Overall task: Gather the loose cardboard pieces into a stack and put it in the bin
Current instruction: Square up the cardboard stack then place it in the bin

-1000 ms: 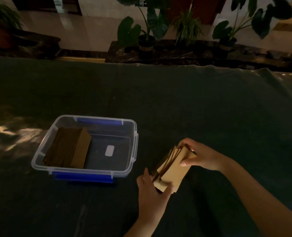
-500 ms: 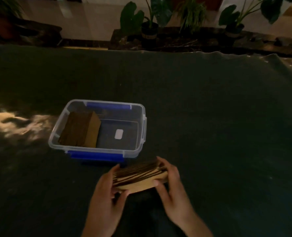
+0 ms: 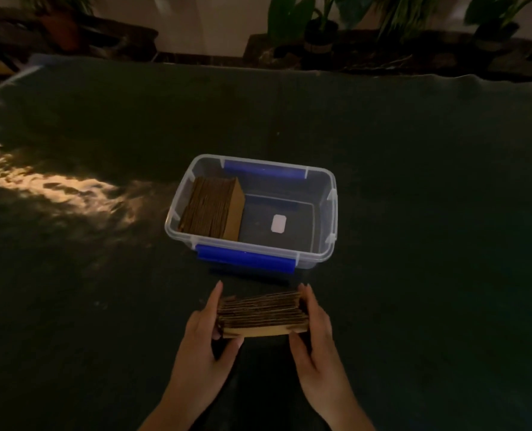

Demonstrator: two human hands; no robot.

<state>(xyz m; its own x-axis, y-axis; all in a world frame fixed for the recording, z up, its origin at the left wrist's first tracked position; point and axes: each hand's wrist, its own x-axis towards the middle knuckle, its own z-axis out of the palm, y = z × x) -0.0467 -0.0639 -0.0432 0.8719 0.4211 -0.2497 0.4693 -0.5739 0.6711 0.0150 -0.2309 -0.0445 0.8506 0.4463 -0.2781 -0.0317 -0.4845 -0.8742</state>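
Dark green cloth-covered table (image 3: 414, 181). Clear plastic bin with blue latches (image 3: 329, 225) sits at centre. Patch of warm light (image 3: 50, 188) at 9 o'clock.

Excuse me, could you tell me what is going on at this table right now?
A person is pressing a stack of cardboard pieces between the left hand and the right hand, just in front of a clear plastic bin. Another cardboard stack already stands in the bin's left side; the right side is free.
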